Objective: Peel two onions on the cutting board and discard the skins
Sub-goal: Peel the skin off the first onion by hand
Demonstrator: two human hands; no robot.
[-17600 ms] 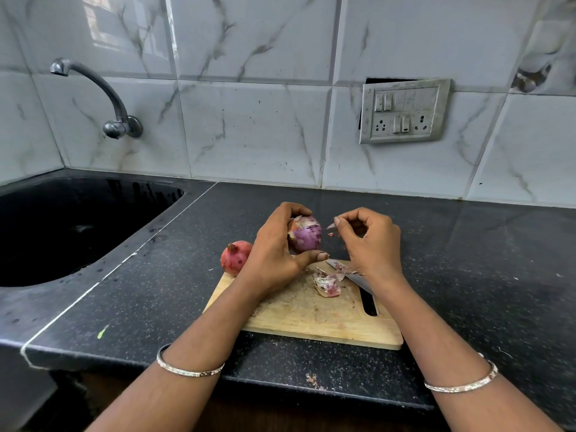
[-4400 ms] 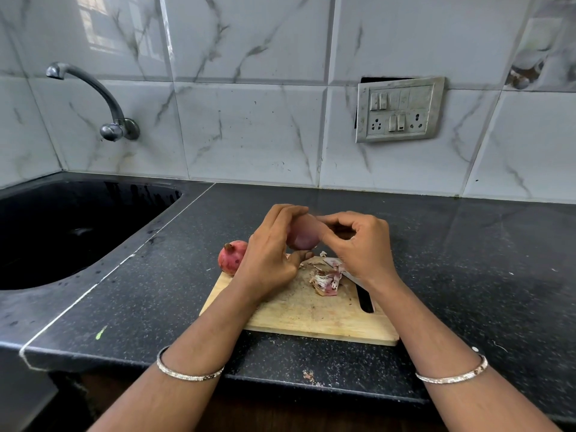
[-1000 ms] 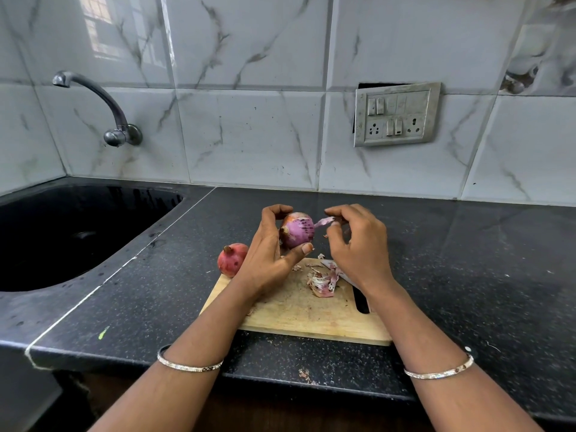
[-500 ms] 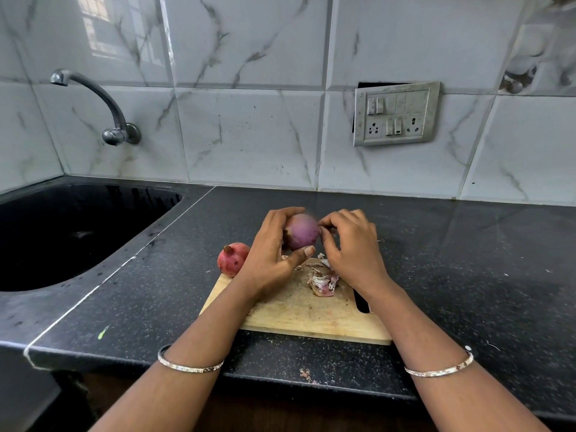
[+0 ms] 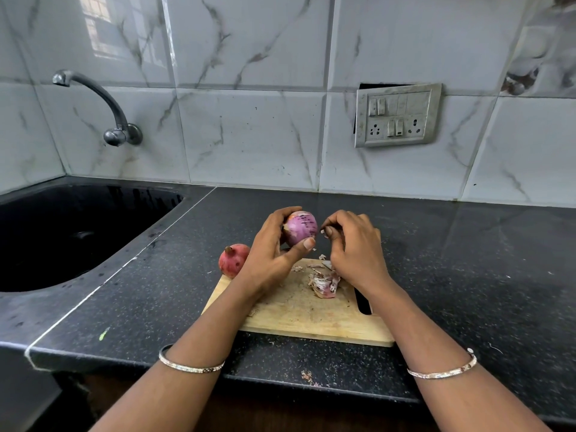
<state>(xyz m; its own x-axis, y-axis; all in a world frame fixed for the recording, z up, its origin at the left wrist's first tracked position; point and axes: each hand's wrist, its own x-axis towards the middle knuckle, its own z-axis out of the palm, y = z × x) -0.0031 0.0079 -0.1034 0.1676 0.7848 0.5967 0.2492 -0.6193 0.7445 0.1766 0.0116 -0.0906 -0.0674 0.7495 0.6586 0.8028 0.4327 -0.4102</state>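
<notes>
Fingers [image 5: 278, 217] of the left hand [image 5: 271, 254] are gripping the onion [image 5: 300, 227] over the cutting board [image 5: 311, 319], while the right hand [image 5: 355, 247] is pinching a skin scrap [image 5: 323, 232].

- Soft, even daylight; a window reflection glares on the upper-left wall tiles [image 5: 103, 35].
- Sharp focus throughout; wide-angle bending at the edges; sink [image 5: 62, 244] basin dark.

— Where are my hands?
— Your left hand [image 5: 274, 252] is up, thumb and fingers curled round the red onion [image 5: 300, 227]. Your right hand [image 5: 353, 244] sits just beside it, fingertips pinching a tiny skin bit [image 5: 323, 232].
</notes>
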